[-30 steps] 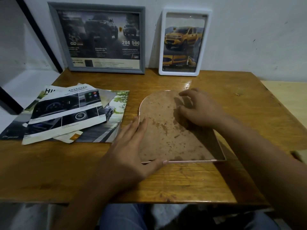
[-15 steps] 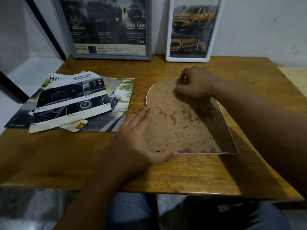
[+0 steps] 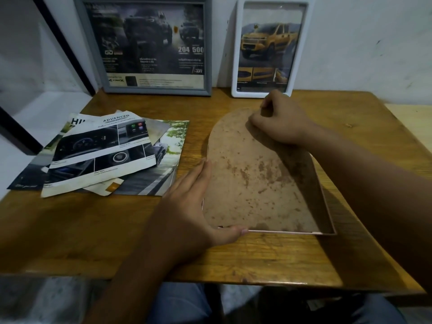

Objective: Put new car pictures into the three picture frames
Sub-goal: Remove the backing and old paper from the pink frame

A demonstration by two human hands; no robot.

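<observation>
Arched picture frame (image 3: 261,181) lies face down near the front of the wooden table (image 3: 93,230), directly ahead of the person, its stained brown backing board uppermost. Its long axis runs away from the person, rounded end far, straight end near. The left hand (image 3: 189,206) rests flat and straight-fingered along the near-left corner, thumb against the straight bottom edge. The right hand (image 3: 278,122) sits at the rounded far end, fingers curled at the rim; whether they pinch the board or a fastener cannot be determined. Judged from this, the right hand is placed to open the backing while the left steadies the thin pale rim. Loose glossy car pictures (image 3: 105,155) lie fanned just left. A grey frame (image 3: 149,45) and a white frame (image 3: 268,47) stand against the wall, both holding car prints.
</observation>
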